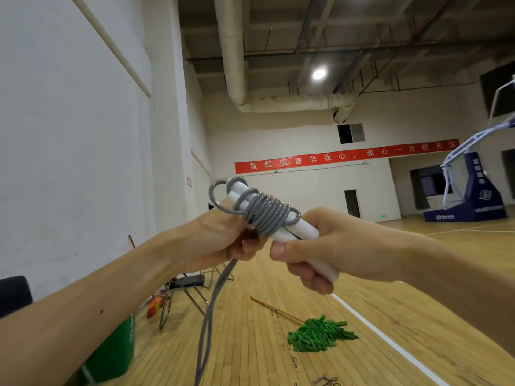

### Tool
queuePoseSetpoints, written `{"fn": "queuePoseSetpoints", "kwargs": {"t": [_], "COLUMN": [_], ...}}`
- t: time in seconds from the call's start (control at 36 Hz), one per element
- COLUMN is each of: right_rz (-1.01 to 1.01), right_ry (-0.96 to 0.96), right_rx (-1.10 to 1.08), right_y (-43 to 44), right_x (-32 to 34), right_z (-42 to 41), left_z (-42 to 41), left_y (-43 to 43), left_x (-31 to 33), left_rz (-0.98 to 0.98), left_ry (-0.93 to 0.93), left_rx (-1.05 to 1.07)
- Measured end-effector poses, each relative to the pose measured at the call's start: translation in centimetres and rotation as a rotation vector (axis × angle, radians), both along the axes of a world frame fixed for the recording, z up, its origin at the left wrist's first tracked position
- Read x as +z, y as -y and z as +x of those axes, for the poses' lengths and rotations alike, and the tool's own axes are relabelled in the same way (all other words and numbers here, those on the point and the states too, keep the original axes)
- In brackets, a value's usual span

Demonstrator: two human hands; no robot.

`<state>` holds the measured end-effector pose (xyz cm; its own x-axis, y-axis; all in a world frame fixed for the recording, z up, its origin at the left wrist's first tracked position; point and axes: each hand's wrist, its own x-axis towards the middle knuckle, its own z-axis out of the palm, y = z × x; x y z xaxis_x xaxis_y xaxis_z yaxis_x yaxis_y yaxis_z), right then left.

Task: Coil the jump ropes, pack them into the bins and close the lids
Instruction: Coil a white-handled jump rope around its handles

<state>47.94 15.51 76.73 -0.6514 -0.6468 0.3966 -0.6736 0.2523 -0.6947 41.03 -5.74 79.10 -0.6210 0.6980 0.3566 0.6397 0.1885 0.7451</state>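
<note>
While right hand (312,254) clenches the paired white handles (299,232) at 3 o'clock as a winding core, left hand (220,232) pinches the grey jump rope (264,215) below its coils, likely for tension; loose tail (207,316) hangs toward 7 o'clock.

The left arm (111,288) and right arm (434,263) reach forward, bare, hands almost meeting. The left hand (220,235) curls its fingers under the rope (264,215), back upward. The right hand (323,246) is fisted round the handles (303,229), thumb pointing toward the left fingers.
</note>
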Motion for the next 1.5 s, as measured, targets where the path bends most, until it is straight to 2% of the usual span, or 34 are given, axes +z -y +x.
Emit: {"fn": "queuePoseSetpoints", "kwargs": {"t": [0.06, 0.17, 0.31, 0.47, 0.64, 0.75, 0.92, 0.97, 1.06, 1.19, 1.36, 1.5], "right_rz": [0.011, 0.02, -0.07, -0.28, -0.414, -0.325, -0.329, -0.266, -0.143, 0.051, 0.279, 0.411], "right_ry": [0.007, 0.045, 0.022, 0.118, 0.095, 0.006, -0.027, -0.054, -0.085, -0.057, 0.073, 0.102], "right_rx": [-0.023, -0.033, -0.013, 0.019, -0.206, -0.409, -0.508, -0.548, -0.582, -0.584, -0.514, -0.466], "right_y": [0.1, 0.0, 0.0, -0.5, -1.6, -2.4, -2.6, -2.6, -2.4, -2.5, -2.3, -1.5], "right_x": [-0.3, -0.6, -0.5, -0.1, 0.2, -0.3, -0.9, -1.1, -1.5, -1.1, -0.8, -0.8], "right_z": [-0.4, -0.8, -0.7, -1.7, -3.5, -5.2, -7.1, -7.6, -8.0, -7.4, -5.9, -4.6], "left_z": [-0.6, -0.2, 1.0, 1.3, 1.1, 1.0, 1.4, 1.5, 2.0, 3.0, 3.3, 3.2], "left_y": [0.1, -0.7, -1.4, -2.2, -1.8, -1.8, -2.5, -2.9, -3.1, -2.9, -2.9, -2.8], "left_x": [-0.1, 0.0, -0.4, -2.1, -3.1, -3.4, -4.1, -3.9, -3.0, -0.9, 0.8, 1.5], "left_rz": [0.051, 0.088, 0.087, 0.093, 0.048, -0.021, -0.173, -0.277, -0.556, -0.751, -0.876, -0.828], "left_ry": [0.012, 0.051, 0.114, 0.185, 0.199, 0.116, 0.011, -0.145, -0.553, -0.901, -1.087, -1.119], "left_rx": [0.1, 0.147, 0.048, 0.012, 0.083, 0.175, 0.231, 0.312, 0.47, 0.495, 0.429, 0.337]}}
